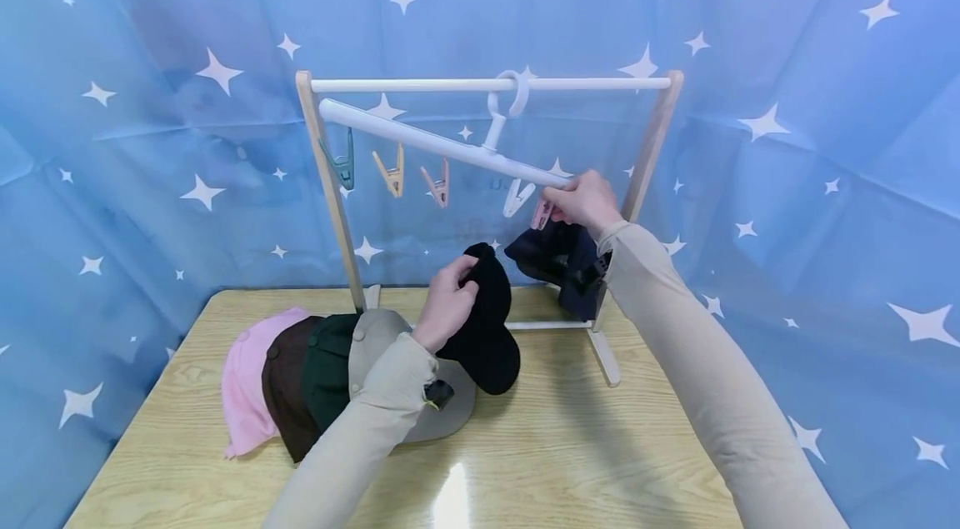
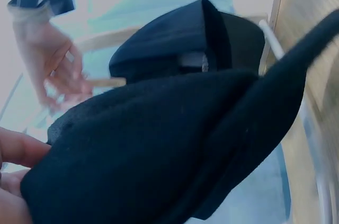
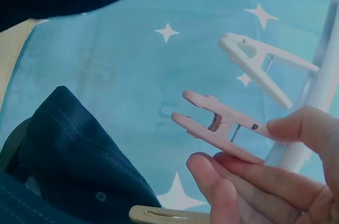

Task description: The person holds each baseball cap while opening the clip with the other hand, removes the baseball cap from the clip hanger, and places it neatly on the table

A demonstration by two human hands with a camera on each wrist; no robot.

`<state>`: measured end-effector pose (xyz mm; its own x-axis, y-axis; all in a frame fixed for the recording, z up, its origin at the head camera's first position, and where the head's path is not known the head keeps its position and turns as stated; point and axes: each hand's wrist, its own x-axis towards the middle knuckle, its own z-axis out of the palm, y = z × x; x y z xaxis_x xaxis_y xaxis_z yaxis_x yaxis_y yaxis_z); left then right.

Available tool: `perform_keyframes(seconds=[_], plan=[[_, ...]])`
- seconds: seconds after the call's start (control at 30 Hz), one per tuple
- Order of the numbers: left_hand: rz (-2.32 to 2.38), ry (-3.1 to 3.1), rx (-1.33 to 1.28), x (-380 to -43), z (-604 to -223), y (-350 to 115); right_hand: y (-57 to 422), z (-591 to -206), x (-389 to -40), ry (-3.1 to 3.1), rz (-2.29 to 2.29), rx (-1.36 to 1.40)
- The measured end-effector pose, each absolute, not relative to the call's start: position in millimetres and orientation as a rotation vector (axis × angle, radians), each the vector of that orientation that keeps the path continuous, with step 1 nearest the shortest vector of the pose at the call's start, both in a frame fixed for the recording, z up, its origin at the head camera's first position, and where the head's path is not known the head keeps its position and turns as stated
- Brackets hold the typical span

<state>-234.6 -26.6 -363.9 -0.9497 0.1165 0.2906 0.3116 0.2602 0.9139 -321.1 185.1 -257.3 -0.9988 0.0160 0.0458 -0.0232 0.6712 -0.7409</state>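
My left hand pinches the edge of a black cap, lifted beneath the hanger. In the left wrist view the cap fills much of the frame. At the lower right end of the tilted white hanger, my right hand pinches the legs of a pink clothespin between thumb and fingers. Its tips stand apart with nothing between them. A navy cap hangs just below the right hand, partly hidden; a beige clothespin shows at its edge in the right wrist view.
Several clothespins hang from the hanger, including a white one, a yellow one and a green one. The hanger hooks on the rack's white bar. Overlapping pink, brown, green and grey caps lie on the wooden table.
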Motion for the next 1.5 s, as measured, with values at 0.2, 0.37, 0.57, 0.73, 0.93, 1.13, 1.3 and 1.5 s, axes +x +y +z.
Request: perform_keyframes(seconds=[0.2,0.37,0.57,0.73,0.93,1.13,1.3,1.5], plan=[[-1.954,-2.251,-0.309,-226.1,-366.3,-58.1,185.9,-259.9,-322.3,-2.805,1.296,-0.006],[-2.121,-2.187,-0.242,-218.8,-375.5,-75.0,186.3,-260.0,-320.4,-2.804,1.293,-0.014],[-2.165,-2.181,-0.244,-208.2,-392.3,-83.6,185.7,-261.3,-320.5,-2.791,1.302,-0.019],[-2.197,-2.137,-0.228,-199.4,-407.4,-89.9,185.7,-264.4,-321.6,-2.780,1.318,-0.033],[-2.204,-2.113,-0.179,-185.9,-419.4,-98.6,185.5,-266.7,-323.2,-2.771,1.274,-0.014],[-2.105,-2.184,-0.075,-171.2,-430.1,-103.8,186.3,-265.9,-323.2,-2.768,1.267,-0.014],[-1.794,-2.323,-0.044,-163.7,-437.4,-107.2,187.1,-267.2,-323.9,-2.770,1.249,-0.011],[-1.527,-2.385,-0.180,-162.2,-437.5,-112.7,187.4,-271.1,-322.2,-2.776,1.211,-0.026]])
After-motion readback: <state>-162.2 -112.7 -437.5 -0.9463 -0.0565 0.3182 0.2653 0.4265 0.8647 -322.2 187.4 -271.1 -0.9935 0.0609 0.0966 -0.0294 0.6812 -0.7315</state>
